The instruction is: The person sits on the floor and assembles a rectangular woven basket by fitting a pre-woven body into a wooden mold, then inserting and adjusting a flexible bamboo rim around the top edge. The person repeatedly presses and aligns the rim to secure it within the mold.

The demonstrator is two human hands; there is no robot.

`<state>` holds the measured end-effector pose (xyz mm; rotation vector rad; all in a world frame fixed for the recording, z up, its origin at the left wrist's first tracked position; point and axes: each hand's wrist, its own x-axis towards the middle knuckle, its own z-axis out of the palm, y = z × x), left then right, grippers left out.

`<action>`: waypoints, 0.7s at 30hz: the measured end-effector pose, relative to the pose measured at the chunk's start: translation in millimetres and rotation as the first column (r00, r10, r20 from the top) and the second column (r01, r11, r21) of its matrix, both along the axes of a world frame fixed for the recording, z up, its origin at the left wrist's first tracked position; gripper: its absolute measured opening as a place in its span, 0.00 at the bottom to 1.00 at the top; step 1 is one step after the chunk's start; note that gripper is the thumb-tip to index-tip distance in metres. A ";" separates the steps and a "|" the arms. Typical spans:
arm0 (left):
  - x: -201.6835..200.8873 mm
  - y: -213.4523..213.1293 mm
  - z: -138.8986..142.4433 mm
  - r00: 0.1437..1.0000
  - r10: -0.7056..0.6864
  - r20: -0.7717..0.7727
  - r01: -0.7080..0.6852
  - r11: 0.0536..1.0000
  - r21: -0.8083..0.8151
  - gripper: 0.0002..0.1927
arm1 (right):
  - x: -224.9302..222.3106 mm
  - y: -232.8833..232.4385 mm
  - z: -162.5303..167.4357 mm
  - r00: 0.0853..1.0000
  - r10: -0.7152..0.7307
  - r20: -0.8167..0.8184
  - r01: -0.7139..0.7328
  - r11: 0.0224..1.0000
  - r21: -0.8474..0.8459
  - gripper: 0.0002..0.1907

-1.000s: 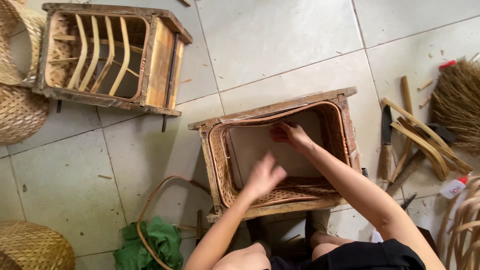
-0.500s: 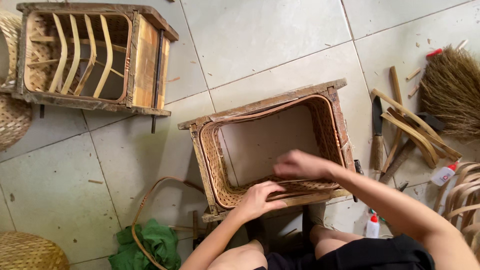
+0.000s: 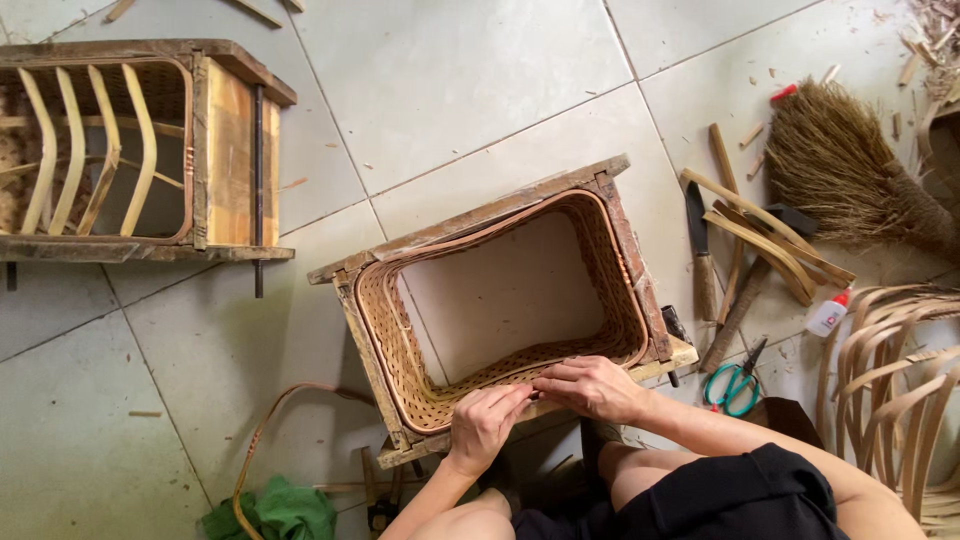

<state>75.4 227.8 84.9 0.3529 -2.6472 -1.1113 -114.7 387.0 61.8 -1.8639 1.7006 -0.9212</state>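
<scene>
View: looking straight down from the person's head onto a pale tiled floor, with the person sitting at the near edge.

Change: a second ago the right hand was reaching deep inside the basket and the left hand was hovering flat over its opening; half a second ago both were drawing back toward the near rim. Now both are sitting together on that rim, so the work is moving from the inside of the basket to its near edge.

Woven basket: a rectangular cane basket held inside a rough wooden frame, lying near the middle of the floor with its opening facing up and its near rim just in front of the person's knees.

Left hand: curled, fingers bent down over the near rim, pinching at the woven edge; what it is gripping beyond the rim strip I cannot tell.

Right hand: touching the left, fingers closed and pressing on the same rim, thumb tucked under.

Right side of floor: a knife, loose cane strips, green scissors, a small glue bottle and a straw broom.

Far left corner: a second wooden frame with curved slats.

Near left edge: a green cloth and a looping cane strand.
</scene>
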 end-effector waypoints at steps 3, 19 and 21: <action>1.5 2.2 -2.1 0.999 -0.046 -0.008 0.045 0.997 -0.066 0.14 | 0.7 1.9 -2.6 1.000 0.002 -0.009 -0.001 1.000 0.024 0.17; -10.1 -5.7 -19.3 0.993 -0.112 0.032 0.115 0.986 -0.118 0.30 | -13.2 1.2 13.7 0.966 -0.057 -0.251 0.066 0.997 0.029 0.31; -9.3 -5.6 -19.5 0.995 -0.102 -0.020 0.099 0.990 -0.102 0.28 | -14.8 12.7 23.6 0.944 -0.197 -0.264 0.194 0.980 -0.037 0.33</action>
